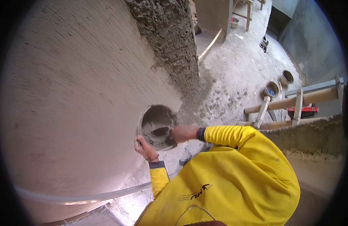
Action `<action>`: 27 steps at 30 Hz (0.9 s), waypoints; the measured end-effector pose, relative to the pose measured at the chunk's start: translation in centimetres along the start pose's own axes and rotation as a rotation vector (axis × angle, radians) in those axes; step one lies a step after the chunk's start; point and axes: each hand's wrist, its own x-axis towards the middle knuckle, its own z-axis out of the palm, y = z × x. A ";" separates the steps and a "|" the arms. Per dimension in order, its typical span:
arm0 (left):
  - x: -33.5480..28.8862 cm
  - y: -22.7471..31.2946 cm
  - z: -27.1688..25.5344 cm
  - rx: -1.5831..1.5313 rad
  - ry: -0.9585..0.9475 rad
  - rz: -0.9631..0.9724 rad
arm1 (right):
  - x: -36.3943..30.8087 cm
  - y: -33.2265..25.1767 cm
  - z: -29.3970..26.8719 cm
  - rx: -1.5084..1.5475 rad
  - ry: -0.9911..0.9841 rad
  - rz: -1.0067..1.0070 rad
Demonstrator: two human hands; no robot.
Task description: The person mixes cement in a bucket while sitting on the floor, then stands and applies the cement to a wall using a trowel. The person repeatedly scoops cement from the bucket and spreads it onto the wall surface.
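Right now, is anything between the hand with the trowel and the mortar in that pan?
Nothing visible. The right hand holds the trowel with its blade already down in the mortar; the left hand grips the pan's rim.

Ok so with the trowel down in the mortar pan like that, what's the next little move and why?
Probably scoop and lift a load toward the wall. The right hand has the trowel blade low in the wet mortar of the pan, which the left hand grips at its rim, close beside the plastered wall. The rough strip of plaster above looks unsmoothed.
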 end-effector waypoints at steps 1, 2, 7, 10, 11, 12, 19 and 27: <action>0.7 0.2 0.4 -0.016 -0.034 0.016 | -0.3 0.1 -0.3 0.004 0.045 -0.019; 1.2 0.5 0.9 -0.031 -0.065 0.031 | -0.5 0.2 -0.5 0.006 0.089 -0.041; 1.8 1.5 1.8 -0.067 -0.206 0.078 | -0.5 1.9 -2.1 -0.131 0.353 0.154; 2.0 2.2 1.9 -0.069 -0.246 0.097 | -1.8 2.9 -2.2 0.400 -0.123 0.074; 2.0 2.1 1.8 -0.098 -0.253 0.093 | -2.1 2.4 -2.1 0.537 -0.163 0.150; 2.0 2.0 1.6 -0.100 -0.285 0.096 | -2.7 1.6 -1.7 0.673 -0.204 0.228; 2.3 2.8 0.4 -0.157 -0.282 0.001 | -2.9 1.0 -0.4 1.291 -0.548 0.078; 3.5 0.1 3.4 -0.548 0.138 -0.367 | -5.6 0.7 -5.4 1.887 -0.360 -0.157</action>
